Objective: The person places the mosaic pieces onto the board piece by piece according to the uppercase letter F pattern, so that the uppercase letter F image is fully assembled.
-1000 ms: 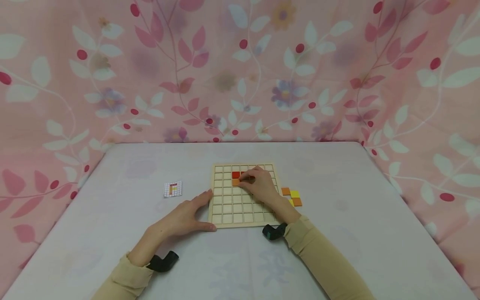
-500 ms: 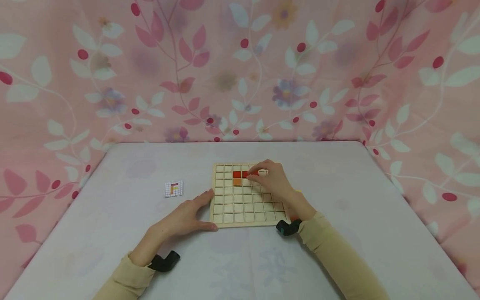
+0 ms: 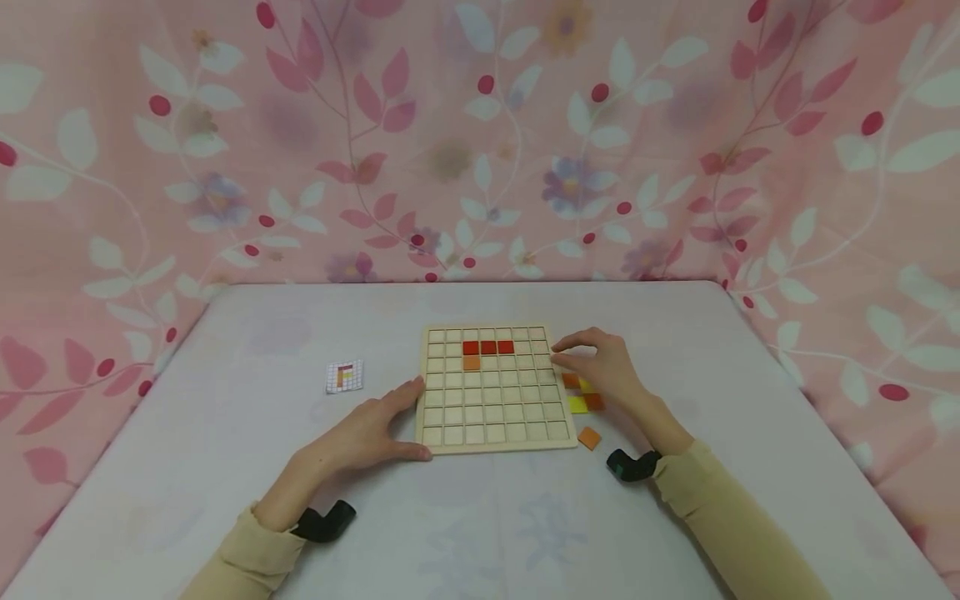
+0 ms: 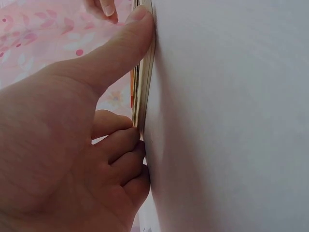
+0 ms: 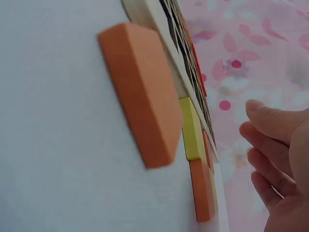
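Observation:
A wooden grid board (image 3: 497, 410) lies on the table, with a row of three red tiles (image 3: 488, 347) and an orange tile (image 3: 471, 362) below the leftmost one. My left hand (image 3: 367, 432) touches the board's left side, its thumb at the near corner and its fingers farther up the edge. Just off the board's right edge, my right hand (image 3: 609, 367) is raised above several loose orange and yellow tiles (image 3: 577, 405). In the right wrist view, nothing sits between that hand's fingers (image 5: 268, 116). Nearest that camera is a single orange tile (image 5: 140, 96).
A small printed card (image 3: 345, 377) with a coloured grid pattern lies left of the board. The white-covered table (image 3: 465, 533) extends around it, and a pink floral cloth (image 3: 450, 150) hangs behind. Each wrist carries a black device (image 3: 327, 522).
My right hand has moved right, off the board and toward the loose tiles, uncovering the red and orange tiles on the grid. The left hand has stayed at the board's edge.

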A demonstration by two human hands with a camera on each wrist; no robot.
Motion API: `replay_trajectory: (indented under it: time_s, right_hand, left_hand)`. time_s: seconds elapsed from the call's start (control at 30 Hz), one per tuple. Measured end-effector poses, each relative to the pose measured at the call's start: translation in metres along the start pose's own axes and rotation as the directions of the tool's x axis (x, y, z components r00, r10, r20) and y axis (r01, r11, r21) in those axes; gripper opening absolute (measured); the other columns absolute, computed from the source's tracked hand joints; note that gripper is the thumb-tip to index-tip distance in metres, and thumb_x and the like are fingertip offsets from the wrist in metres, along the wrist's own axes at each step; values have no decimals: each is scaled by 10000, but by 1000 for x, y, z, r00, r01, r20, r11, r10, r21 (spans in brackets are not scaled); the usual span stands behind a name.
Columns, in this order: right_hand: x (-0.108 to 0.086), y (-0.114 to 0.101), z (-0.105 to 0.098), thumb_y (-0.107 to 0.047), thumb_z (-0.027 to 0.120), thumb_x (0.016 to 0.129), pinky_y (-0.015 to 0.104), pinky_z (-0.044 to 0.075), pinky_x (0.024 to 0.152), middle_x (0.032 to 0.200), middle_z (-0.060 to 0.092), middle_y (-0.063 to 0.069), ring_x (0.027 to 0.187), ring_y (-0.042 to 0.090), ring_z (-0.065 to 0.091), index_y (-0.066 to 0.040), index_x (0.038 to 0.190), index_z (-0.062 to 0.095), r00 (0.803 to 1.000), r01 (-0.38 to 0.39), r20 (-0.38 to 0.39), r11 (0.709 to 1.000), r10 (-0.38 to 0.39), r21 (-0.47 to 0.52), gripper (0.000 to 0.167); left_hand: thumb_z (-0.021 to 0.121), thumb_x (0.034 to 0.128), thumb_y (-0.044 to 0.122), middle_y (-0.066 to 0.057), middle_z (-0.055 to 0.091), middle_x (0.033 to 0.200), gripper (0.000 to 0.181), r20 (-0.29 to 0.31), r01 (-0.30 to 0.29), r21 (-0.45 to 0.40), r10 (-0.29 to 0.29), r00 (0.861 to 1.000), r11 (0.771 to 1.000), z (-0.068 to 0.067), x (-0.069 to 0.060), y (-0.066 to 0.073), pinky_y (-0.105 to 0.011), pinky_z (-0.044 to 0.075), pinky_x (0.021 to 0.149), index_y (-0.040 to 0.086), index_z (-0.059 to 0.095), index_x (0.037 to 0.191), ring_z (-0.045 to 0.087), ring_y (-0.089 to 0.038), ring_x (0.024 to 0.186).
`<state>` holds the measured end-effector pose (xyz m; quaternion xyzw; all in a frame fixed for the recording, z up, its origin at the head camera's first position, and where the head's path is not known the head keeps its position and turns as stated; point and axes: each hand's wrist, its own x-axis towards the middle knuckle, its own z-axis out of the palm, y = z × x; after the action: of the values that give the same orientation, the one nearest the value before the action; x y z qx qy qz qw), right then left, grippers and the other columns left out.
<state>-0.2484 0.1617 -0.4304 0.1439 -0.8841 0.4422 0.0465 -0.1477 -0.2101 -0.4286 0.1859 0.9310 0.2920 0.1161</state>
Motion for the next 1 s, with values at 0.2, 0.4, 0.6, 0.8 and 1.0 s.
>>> replay_trajectory:
  time_s: [0.2,0.4,0.6,0.8,1.0]
  right_hand:
    - [-1,8,0,-331,778,881,493,430,1046,1126,700,45,1146,260,574,-176,1020,776,999,-21,-34,1000,21,15,208]
    - [7,19,6,-299,785,878,491,402,1085,1109,712,45,1151,256,574,-176,1001,768,995,-54,-80,997,59,56,176]
    - [18,27,9,-286,774,889,471,425,1048,1032,736,59,1096,259,605,-136,987,761,991,-58,-121,998,61,32,179]
    - [28,30,13,-288,773,890,447,455,1018,1049,736,73,1090,251,619,-117,993,762,989,-76,-118,995,83,65,200]
    - [27,33,13,-300,772,890,454,450,1040,1066,728,59,1109,250,622,-130,1005,759,993,-87,-77,995,91,52,205]
  left_hand:
    - [820,759,539,-81,257,1646,1088,3,11,3,-11,1000,1000,-2,-1,-1,-522,261,1202,96,269,1585,241,-318,1514]
    - [819,757,546,-86,267,1643,1086,2,9,-5,-9,1000,1000,0,-1,-1,-525,267,1199,98,275,1584,248,-317,1512]
    - [812,761,554,-97,270,1641,1085,6,0,-1,0,1000,1000,1,0,-3,-531,266,1197,90,276,1582,250,-322,1511]
    - [817,759,548,-90,269,1642,1086,5,0,-9,0,1000,1000,2,1,-2,-525,265,1199,91,276,1582,249,-311,1513]
    - [821,755,545,-87,262,1644,1092,2,3,-3,-3,1000,1000,1,0,-3,-518,267,1200,95,271,1584,244,-306,1515]
